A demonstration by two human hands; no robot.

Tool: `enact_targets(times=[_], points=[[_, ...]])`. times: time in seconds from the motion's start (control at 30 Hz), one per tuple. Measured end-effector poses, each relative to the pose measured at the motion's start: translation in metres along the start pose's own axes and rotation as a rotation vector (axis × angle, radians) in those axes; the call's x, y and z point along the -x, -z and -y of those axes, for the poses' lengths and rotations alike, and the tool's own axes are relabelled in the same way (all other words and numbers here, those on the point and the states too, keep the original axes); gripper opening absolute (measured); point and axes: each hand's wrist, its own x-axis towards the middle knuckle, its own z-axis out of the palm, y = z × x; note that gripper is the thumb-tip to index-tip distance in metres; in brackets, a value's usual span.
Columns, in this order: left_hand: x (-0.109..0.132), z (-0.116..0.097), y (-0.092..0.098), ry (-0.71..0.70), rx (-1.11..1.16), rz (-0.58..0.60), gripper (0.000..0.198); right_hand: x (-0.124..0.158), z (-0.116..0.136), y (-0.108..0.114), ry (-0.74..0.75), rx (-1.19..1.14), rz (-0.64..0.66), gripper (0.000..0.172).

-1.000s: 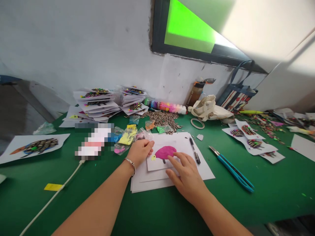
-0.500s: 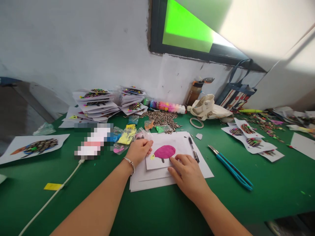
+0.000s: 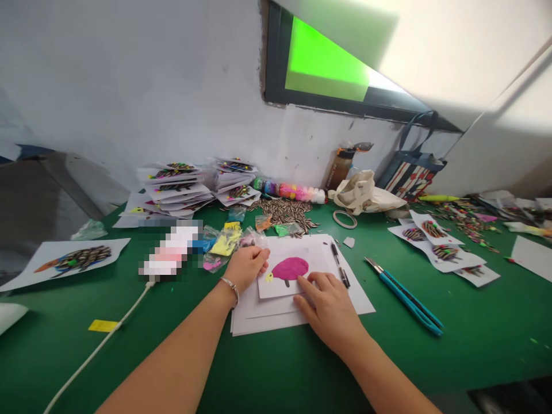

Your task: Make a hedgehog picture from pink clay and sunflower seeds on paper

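A white card (image 3: 276, 290) lies on larger white sheets (image 3: 362, 302), bearing a flat purple clay oval (image 3: 290, 268) with a small yellow piece at its left and a dark leg-like piece below. My left hand (image 3: 247, 267), bracelet on the wrist, rests at the card's left edge with fingers curled closed; what they pinch, if anything, is hidden. My right hand (image 3: 328, 305) lies over the card's right side, fingers stretched out and apart. Its index fingertip touches the lower right rim of the purple oval. A black pen (image 3: 340, 264) lies on the sheets beyond it.
Blue-handled tweezers (image 3: 405, 296) lie to the right on the green table (image 3: 401, 356). Clay bags (image 3: 226, 240), a heap of striped seeds (image 3: 288, 213) and stacked seed pictures (image 3: 176, 187) stand behind. A white cable (image 3: 101, 348) crosses the left side. A tape roll (image 3: 344, 219) lies behind the pen.
The camera view has shifted slightly, so the table items at left appear a little further right. Both hands keep nearly the same pose at the card.
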Motion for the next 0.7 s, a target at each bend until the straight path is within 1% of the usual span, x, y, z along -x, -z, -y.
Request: enact_targets(times=[0.13, 0.23, 0.33, 0.43, 0.6, 0.7], points=[[-0.001, 0.000, 0.000, 0.011, 0.014, -0.001, 0.031, -0.001, -0.002, 0.001, 0.001, -0.006, -0.010, 0.029], [-0.001, 0.000, 0.000, 0.020, 0.028, 0.003, 0.030, -0.005, -0.005, 0.007, 0.019, -0.020, 0.012, 0.030], [-0.001, -0.001, 0.001, 0.017, 0.042, 0.004, 0.030, -0.017, -0.005, 0.018, 0.076, -0.026, 0.023, 0.029], [-0.001, -0.001, 0.000, 0.012, 0.059, 0.003, 0.030, -0.033, 0.001, 0.024, 0.162, -0.019, 0.012, 0.025], [-0.002, 0.001, -0.001, 0.022, 0.100, -0.033, 0.032, -0.057, 0.016, 0.017, 0.292, -0.025, 0.045, 0.021], [0.000, -0.002, 0.001, 0.021, 0.132, -0.083, 0.032, -0.068, 0.019, 0.013, 0.319, -0.036, 0.070, 0.021]])
